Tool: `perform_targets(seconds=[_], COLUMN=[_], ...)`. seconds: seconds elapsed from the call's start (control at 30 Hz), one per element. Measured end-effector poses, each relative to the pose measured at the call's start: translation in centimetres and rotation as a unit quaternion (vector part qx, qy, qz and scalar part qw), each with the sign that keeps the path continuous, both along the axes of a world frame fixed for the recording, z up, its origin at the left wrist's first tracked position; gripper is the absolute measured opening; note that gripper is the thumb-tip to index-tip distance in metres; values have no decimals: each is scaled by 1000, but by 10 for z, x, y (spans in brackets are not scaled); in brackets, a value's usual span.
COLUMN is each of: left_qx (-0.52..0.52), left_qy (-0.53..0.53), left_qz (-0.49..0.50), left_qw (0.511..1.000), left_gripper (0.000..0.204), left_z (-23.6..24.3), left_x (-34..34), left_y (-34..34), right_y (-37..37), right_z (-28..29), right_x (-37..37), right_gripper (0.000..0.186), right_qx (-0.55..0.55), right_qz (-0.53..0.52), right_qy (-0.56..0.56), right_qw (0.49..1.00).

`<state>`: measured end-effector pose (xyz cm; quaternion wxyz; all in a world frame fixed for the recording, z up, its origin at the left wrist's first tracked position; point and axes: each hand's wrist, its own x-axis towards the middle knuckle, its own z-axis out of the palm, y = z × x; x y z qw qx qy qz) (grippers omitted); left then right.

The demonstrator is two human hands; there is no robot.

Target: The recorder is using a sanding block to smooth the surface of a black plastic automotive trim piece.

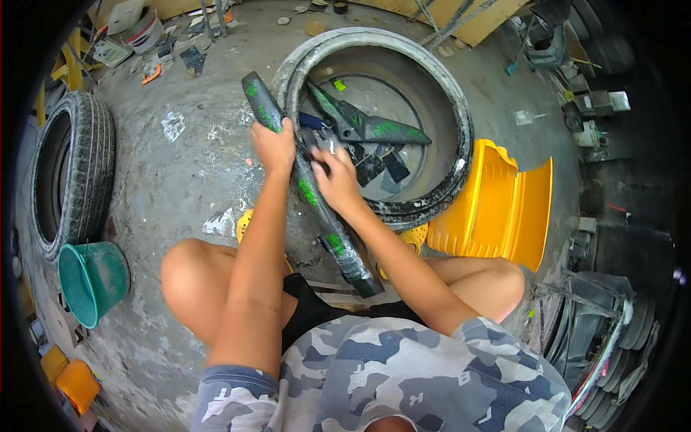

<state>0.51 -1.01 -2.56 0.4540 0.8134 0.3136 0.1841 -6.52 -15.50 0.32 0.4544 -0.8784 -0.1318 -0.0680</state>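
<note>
The step in hand looks like handwork along the side of a long dark panel (pixel 307 191), which slants from beside the left edge of the flat tyre (pixel 367 37) down to the person's lap. The left hand (pixel 276 149) is wrapped around its upper part, thumb on top; the right hand (pixel 337 180) is blurred at its middle, fingers curled, and I cannot tell whether they pinch anything. The next move seems to call for a firm left hold and a light, controlled right hand. Counted: one panel in the grip, bearing green patches; one forked dark piece (pixel 360 127) inside the flat tyre; two tyres in all, the second a standing tyre (pixel 93 158) near the left edge of the floor (pixel 176 187); one green bucket (pixel 111 273) just beside that; and one yellow curved sheet (pixel 486 209) at the flat tyre's lower right edge.
</note>
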Motion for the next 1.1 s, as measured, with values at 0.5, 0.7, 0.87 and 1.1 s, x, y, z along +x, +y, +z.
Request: perform_targets(seconds=[0.5,0.7,0.87,1.1], left_qx=[46,13,34,17], left_qy=[15,87,109,129], left_qz=[-5,-35,-11,-40], left_qw=[999,995,993,991], left_gripper=[59,62,66,73], left_z=[4,15,15,9], left_x=[1,15,5,17], left_y=[7,-16,3,-13], right_y=[-6,4,-20,5], right_z=[2,-6,4,-11], right_x=[-14,42,-19,42], right_gripper=[28,26,24,24], right_qx=[22,-27,31,15], right_qz=[5,-19,14,-43], right_qy=[39,-87,35,-40], right_qw=[999,996,999,998])
